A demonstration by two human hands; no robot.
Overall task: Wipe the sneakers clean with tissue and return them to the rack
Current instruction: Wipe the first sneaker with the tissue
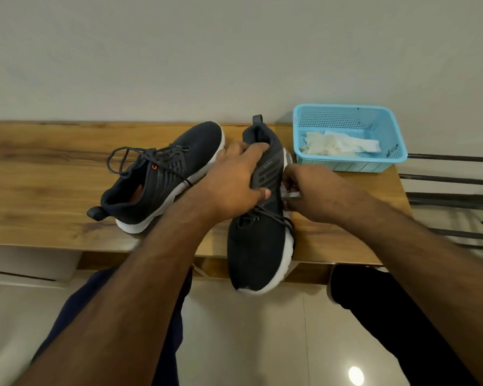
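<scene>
Two navy sneakers sit on the wooden bench (53,174). The left hand (232,179) clasps the near sneaker (258,246) while the right hand (315,193) pinches a tissue (290,194) against its white sole: wiping underway. Next, probably work toeward.

On the tabletop (53,174) we see one sneaker (162,176) near the middle and a second sneaker (260,238) to its right, toe overhanging the front edge. A basket (388,160) sits at the back right corner with tissues (340,146) in it.
</scene>
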